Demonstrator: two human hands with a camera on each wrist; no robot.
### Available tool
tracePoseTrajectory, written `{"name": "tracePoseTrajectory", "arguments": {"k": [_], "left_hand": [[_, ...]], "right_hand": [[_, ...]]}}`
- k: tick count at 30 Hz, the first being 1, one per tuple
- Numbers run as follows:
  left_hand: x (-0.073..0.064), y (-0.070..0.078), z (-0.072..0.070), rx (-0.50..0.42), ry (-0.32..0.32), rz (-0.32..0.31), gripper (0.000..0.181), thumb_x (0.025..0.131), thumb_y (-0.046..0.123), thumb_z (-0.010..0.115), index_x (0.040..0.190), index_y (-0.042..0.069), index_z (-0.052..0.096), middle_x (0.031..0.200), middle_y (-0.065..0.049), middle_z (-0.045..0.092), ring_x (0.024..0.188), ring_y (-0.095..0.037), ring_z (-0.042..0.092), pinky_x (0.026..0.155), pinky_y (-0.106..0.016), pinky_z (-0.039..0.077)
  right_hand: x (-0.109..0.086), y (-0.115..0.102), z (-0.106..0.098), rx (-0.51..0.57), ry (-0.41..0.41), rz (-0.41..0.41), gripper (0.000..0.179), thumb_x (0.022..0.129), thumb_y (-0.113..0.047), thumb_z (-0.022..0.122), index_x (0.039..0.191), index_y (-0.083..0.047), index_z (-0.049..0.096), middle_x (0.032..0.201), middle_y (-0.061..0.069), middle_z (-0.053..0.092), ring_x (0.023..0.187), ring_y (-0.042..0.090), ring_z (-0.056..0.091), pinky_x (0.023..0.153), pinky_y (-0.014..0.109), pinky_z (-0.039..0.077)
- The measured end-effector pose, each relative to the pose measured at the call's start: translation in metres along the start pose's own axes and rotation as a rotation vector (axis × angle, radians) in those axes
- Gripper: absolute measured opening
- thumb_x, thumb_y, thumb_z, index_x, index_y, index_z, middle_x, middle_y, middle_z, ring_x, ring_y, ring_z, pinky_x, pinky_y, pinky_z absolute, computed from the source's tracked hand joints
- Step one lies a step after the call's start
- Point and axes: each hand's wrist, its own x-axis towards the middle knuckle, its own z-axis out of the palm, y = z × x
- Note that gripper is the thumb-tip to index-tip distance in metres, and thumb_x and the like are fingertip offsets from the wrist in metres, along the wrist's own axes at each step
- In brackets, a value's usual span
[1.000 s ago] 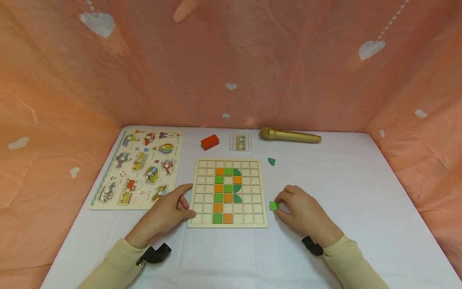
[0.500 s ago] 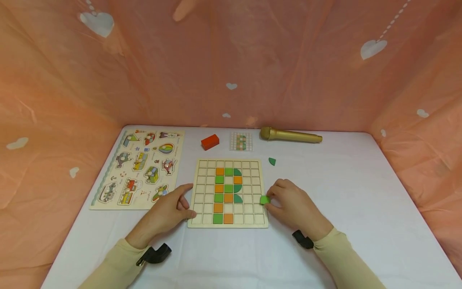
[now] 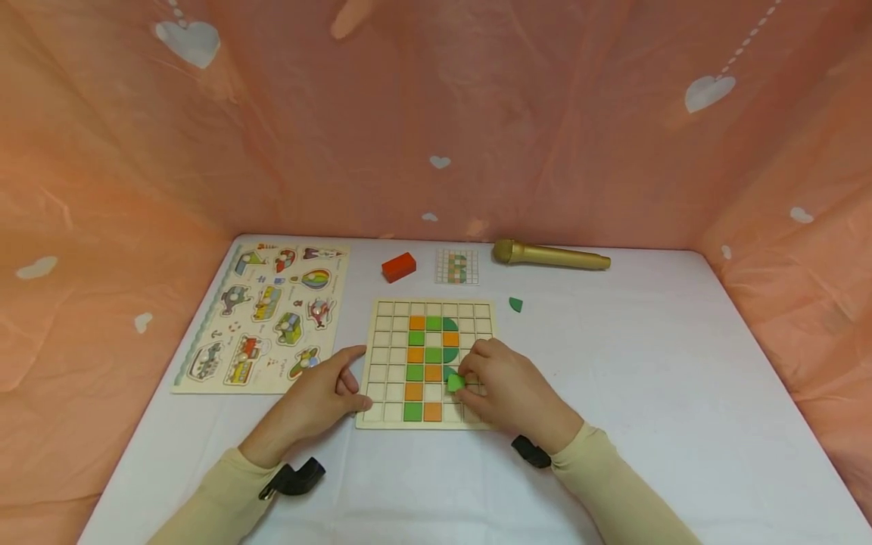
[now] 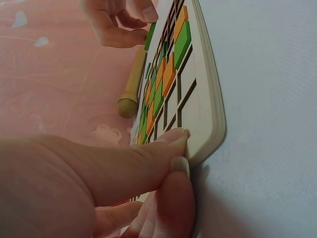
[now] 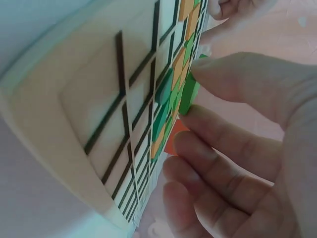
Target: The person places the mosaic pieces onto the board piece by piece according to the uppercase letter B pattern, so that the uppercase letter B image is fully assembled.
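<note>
A wooden grid board (image 3: 394, 393) lies on the white table, with orange and green square tiles (image 3: 412, 412) and dark green rounded tiles (image 3: 450, 354) set in several cells. My left hand (image 3: 316, 397) holds its left edge, thumb on top near the front corner and a fingertip at the side in the left wrist view. Between thumb and index finger, my right hand (image 3: 514, 393) pinches a light green square tile (image 5: 190, 94) above the board, right of the filled cells. In the head view this tile partly covers a rounded tile.
Behind the board lie a red block (image 3: 399, 267), a small pattern card (image 3: 457, 267) and a gold microphone (image 3: 553, 255). One loose dark green rounded tile (image 3: 515, 304) sits right of the board. A picture puzzle board (image 3: 272, 325) lies at the left.
My right hand has carried the light green tile leftward, from the table beside the board to over the board's right-middle cells. My left hand has stayed at the edge.
</note>
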Motion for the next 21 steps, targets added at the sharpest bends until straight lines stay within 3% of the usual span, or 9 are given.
{"name": "tracePoseTrajectory", "arguments": {"k": [11,21], "left_hand": [[0.000,0.000,0.000,0.012,0.004,-0.028,0.086,0.088,0.016,0.089,0.162,0.005,0.045,0.099,-0.004,0.064,0.081,-0.015,0.058,0.070,-0.024,0.045],[0.001,0.000,0.000,0.026,0.009,-0.003,0.086,0.088,0.016,0.089,0.161,0.004,0.046,0.097,-0.004,0.064,0.080,-0.015,0.058,0.068,-0.024,0.044]], "right_hand": [[0.002,-0.002,0.010,-0.017,-0.001,-0.043,0.018,0.088,-0.028,0.090,0.098,-0.015,0.081,0.095,-0.005,0.065,0.090,0.012,0.058,0.077,0.029,0.056],[0.002,-0.004,0.012,-0.036,-0.014,-0.038,0.018,0.088,-0.028,0.089,0.098,-0.015,0.080,0.095,-0.005,0.065,0.089,0.012,0.057,0.077,0.029,0.056]]}}
